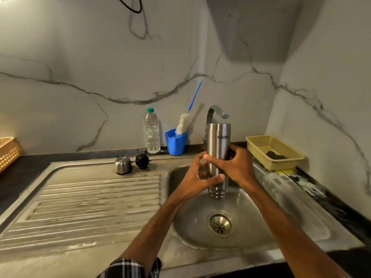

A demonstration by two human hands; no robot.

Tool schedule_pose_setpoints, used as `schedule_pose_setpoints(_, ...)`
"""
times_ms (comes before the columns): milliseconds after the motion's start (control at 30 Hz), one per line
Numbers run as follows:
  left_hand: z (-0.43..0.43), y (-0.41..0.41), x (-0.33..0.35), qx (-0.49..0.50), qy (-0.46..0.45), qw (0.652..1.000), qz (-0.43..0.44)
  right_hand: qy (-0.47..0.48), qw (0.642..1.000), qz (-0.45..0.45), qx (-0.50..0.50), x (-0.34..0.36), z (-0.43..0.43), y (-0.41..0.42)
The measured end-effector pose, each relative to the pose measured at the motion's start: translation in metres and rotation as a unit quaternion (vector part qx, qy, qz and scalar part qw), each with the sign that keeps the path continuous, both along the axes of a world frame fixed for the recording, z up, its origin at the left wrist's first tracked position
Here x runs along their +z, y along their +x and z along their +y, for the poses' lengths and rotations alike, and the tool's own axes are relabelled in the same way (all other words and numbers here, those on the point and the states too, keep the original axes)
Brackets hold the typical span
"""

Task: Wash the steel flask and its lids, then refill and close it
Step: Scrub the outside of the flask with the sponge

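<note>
While the steel flask (218,149) hangs inverted over the sink (251,227), we note left hand (197,177) and right hand (239,165) clamped on it.

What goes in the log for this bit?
hands: both grip flask | flask: upside down over sink | lids: off

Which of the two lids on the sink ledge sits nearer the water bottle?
The black lid; it sits just below the water bottle, while the steel lid lies farther left.

A home kitchen: a steel sink (261,227) with ribbed drainboard (90,205) fills the lower frame, a tap (215,111) at centre, marble-patterned wall tiles (100,67) above the dark counter (22,167).
</note>
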State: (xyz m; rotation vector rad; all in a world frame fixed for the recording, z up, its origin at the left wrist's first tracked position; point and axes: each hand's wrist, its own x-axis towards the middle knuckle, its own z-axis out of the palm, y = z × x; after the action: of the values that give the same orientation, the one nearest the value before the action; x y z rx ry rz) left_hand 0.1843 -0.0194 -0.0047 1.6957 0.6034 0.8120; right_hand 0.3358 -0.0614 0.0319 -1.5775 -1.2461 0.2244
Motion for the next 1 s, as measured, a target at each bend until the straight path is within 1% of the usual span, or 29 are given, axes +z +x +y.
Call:
schedule_pose_setpoints(133, 0.002, 0.005, -0.017, -0.002, -0.049, 0.998, -0.027, -0.048, 0.998, 0.041, 0.017, -0.022, 0.002, 0.003)
schedule_pose_setpoints(300, 0.008, -0.003, -0.037, 0.011, -0.088, 0.996, -0.012, -0.082, 0.987, 0.124, 0.064, -0.044, 0.009, -0.004)
schedule_pose_setpoints(400, 0.014, -0.008, -0.035, 0.001, -0.106, 0.994, 0.007, -0.095, 0.969, 0.205, 0.096, -0.042, 0.011, 0.004)
schedule_pose_setpoints(500, 0.02, -0.016, -0.031, -0.018, -0.102, 0.994, 0.042, -0.089, 0.942, 0.301, 0.123, -0.039, 0.01, 0.021)
schedule_pose_setpoints(600, 0.026, -0.026, -0.03, -0.048, -0.127, 0.99, 0.037, -0.091, 0.924, 0.334, 0.162, -0.037, 0.008, 0.028)
schedule_pose_setpoints(733, 0.028, -0.033, -0.031, -0.108, -0.197, 0.974, -0.014, -0.094, 0.909, 0.367, 0.176, -0.035, 0.007, 0.027)
schedule_pose_setpoints(800, 0.031, -0.039, -0.028, -0.153, -0.243, 0.956, -0.066, -0.092, 0.89, 0.409, 0.177, -0.036, 0.007, 0.029)
schedule_pose_setpoints(867, 0.034, -0.044, -0.026, -0.175, -0.316, 0.92, -0.155, -0.065, 0.85, 0.489, 0.184, -0.037, 0.004, 0.031)
schedule_pose_setpoints(900, 0.035, -0.046, -0.025, -0.167, -0.345, 0.9, -0.208, -0.042, 0.825, 0.532, 0.186, -0.038, 0.003, 0.032)
schedule_pose_setpoints(933, 0.038, -0.047, -0.027, -0.157, -0.363, 0.882, -0.255, -0.018, 0.8, 0.572, 0.183, -0.037, 0.001, 0.032)
schedule_pose_setpoints(1000, 0.039, -0.044, -0.025, -0.171, -0.357, 0.864, -0.312, 0.017, 0.759, 0.627, 0.175, -0.035, -0.002, 0.028)
